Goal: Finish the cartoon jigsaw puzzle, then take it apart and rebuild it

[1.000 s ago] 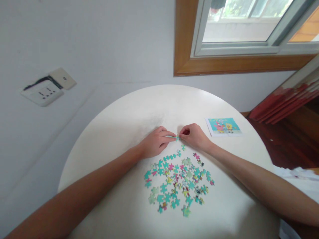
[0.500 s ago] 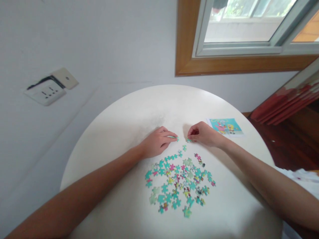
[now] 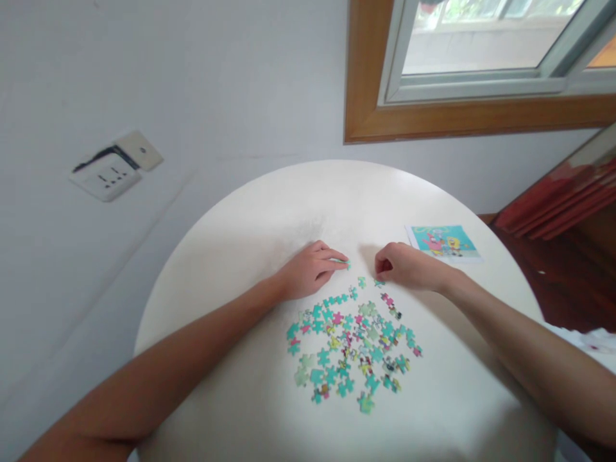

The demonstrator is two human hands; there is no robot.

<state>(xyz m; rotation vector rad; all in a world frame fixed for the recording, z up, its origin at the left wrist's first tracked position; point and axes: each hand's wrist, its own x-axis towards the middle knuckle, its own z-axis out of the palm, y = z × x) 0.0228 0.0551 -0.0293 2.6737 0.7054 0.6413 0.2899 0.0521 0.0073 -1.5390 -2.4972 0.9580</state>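
"One teal piece (image 3: pixel 380 283) is pinched by the right hand (image 3: pixel 407 264), beyond the pile (image 3: pixel 376 353). And the left hand (image 3: pixel 308 271)?"

"Another piece (image 3: pixel 349 265) is touched; whether it is gripped cannot be told. Each is best handled by its edges, unbent."

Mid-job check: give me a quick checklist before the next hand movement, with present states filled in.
1. Left hand at a piece: ok, a teal piece shows at its fingertips.
2. Right hand at a piece: ok, another puzzle piece shows below its fingers.
3. Right-hand grip firm: cannot tell, the fingers hide the contact.
4. Hands apart: ok, a gap shows between them.
5. Picture card readable: ok, face up, figures showing.
6. Loose pieces well separated: not ok, many crowd together.
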